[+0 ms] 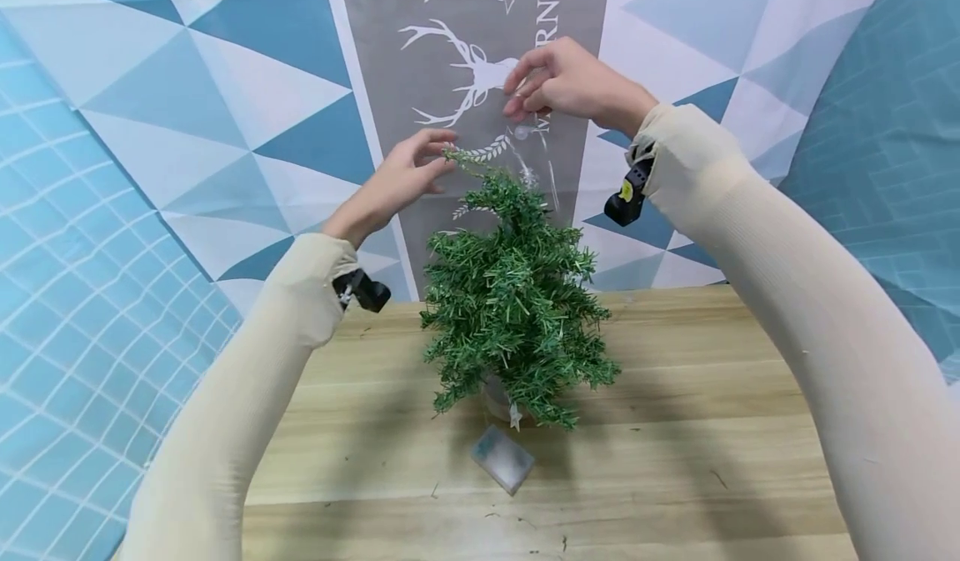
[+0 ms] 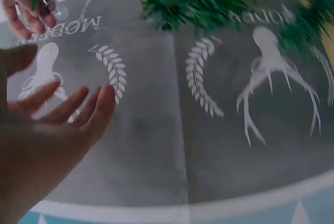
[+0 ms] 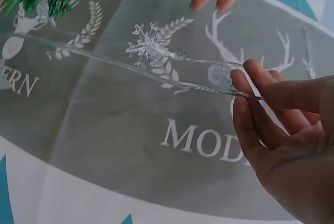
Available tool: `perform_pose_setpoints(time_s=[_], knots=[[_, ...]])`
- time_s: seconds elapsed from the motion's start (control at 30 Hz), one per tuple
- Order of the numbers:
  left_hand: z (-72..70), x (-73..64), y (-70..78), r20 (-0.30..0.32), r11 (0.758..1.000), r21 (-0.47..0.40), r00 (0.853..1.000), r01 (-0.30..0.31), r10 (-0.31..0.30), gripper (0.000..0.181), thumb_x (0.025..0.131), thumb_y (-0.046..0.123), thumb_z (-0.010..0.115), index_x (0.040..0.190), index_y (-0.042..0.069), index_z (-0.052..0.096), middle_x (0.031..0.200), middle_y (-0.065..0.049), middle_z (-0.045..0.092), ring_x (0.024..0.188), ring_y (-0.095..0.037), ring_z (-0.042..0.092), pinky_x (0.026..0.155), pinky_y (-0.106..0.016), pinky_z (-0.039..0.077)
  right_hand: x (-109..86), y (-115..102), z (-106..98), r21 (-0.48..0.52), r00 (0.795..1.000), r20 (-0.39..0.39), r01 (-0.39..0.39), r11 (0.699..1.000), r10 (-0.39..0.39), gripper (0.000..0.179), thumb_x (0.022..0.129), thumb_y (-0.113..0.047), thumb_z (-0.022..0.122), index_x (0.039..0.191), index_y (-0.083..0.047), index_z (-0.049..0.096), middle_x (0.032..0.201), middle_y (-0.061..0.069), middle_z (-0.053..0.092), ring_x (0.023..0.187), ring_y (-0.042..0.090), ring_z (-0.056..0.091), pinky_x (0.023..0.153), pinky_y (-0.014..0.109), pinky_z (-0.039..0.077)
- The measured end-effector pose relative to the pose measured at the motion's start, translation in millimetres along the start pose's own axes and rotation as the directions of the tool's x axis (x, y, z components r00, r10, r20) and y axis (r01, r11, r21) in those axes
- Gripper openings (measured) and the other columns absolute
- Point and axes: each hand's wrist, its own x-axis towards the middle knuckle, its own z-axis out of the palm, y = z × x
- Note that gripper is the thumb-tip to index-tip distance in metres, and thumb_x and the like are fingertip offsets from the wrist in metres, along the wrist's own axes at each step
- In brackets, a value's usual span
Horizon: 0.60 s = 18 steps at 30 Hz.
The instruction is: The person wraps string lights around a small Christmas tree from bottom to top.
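A small green artificial Christmas tree [image 1: 517, 294] stands upright on the table. Above its tip, my right hand [image 1: 558, 82] pinches a clear string-light wire [image 3: 172, 81] between thumb and fingers. On this wire, close to the fingertips, is a round clear bulb [image 3: 219, 72]; farther along is a clear snowflake bulb [image 3: 148, 45]. Both strands run from my hand toward the upper branches. To the left of the treetop is my left hand [image 1: 408, 173], fingers spread and loosely bent, holding nothing, with fingertips close to the top sprig.
A small whitish box [image 1: 504, 459] lies in front of the tree's pale pot [image 1: 497, 396]. A little star [image 1: 515, 416] hangs at the lower branches. Behind the tree is a grey cloth panel [image 1: 390, 61] with deer prints. Bits of green litter the wooden table [image 1: 360, 461].
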Motion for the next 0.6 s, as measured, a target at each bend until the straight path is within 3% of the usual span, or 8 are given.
perform_pose_setpoints(time_s=[0.13,0.23,0.33,0.43,0.5,0.6], knots=[[4.2,24.9,-9.3,0.187,0.98,-0.193,0.982,0.048,-0.012,0.047,0.093,0.008,0.04,0.137,0.023,0.034,0.142,-0.006,0.028,0.123,-0.024,0.038,0.103,-0.045,0.03,-1.7,-9,4,0.043,1.0,0.006,0.02,0.999,-0.02,0.029,0.087,0.007,0.045,0.112,-0.003,0.055,0.101,0.016,0.065,0.094,0.025,0.061,0.081,0.034,0.046],[10.4,38.5,-16.2,0.261,0.958,-0.279,0.965,0.066,0.009,0.039,0.093,0.012,0.045,0.131,0.017,0.043,0.138,-0.004,0.035,0.122,-0.021,0.037,0.106,-0.045,0.023,-5.9,-13,7,0.068,1.0,0.002,0.019,0.998,-0.019,0.029,0.088,0.007,0.042,0.112,-0.003,0.055,0.101,0.017,0.065,0.093,0.026,0.061,0.081,0.035,0.046],[13.2,42.3,-20.8,0.241,0.943,-0.322,0.971,0.082,-0.002,0.029,0.09,0.018,0.053,0.117,0.006,0.053,0.13,-0.008,0.043,0.116,-0.021,0.041,0.104,-0.041,0.027,-9.2,-14,9,0.07,1.0,-0.007,0.023,0.997,-0.022,0.029,0.088,0.007,0.041,0.112,-0.002,0.055,0.099,0.018,0.065,0.089,0.028,0.062,0.078,0.034,0.048],[8.1,39.0,-23.4,0.184,0.926,-0.364,0.982,0.103,-0.037,0.018,0.091,0.007,0.047,0.106,0.002,0.055,0.129,-0.014,0.041,0.109,-0.025,0.045,0.101,-0.038,0.033,-11.0,-11,7,0.019,0.999,-0.033,0.04,0.999,-0.039,0.029,0.088,0.007,0.04,0.111,-0.002,0.055,0.096,0.018,0.065,0.082,0.03,0.063,0.073,0.033,0.05],[1.1,35.9,-25.3,0.128,0.909,-0.403,0.99,0.109,-0.062,0.017,0.091,0.004,0.043,0.103,-0.001,0.054,0.135,-0.011,0.036,0.107,-0.029,0.048,0.101,-0.037,0.034,-11.6,-7,5,-0.07,0.997,-0.057,0.044,0.997,-0.048,0.031,0.086,0.008,0.038,0.108,-0.002,0.056,0.094,0.018,0.065,0.076,0.029,0.063,0.068,0.03,0.052],[-10.8,31.8,-28.3,0.018,0.893,-0.444,0.997,0.074,-0.074,0.016,0.093,0.012,0.045,0.092,-0.002,0.053,0.118,-0.015,0.048,0.098,-0.032,0.055,0.099,-0.037,0.037,-12.1,2,5,-0.257,0.995,-0.074,0.041,0.966,-0.061,0.037,0.08,0.011,0.034,0.103,-0.002,0.06,0.089,0.016,0.065,0.069,0.025,0.063,0.06,0.028,0.052]])
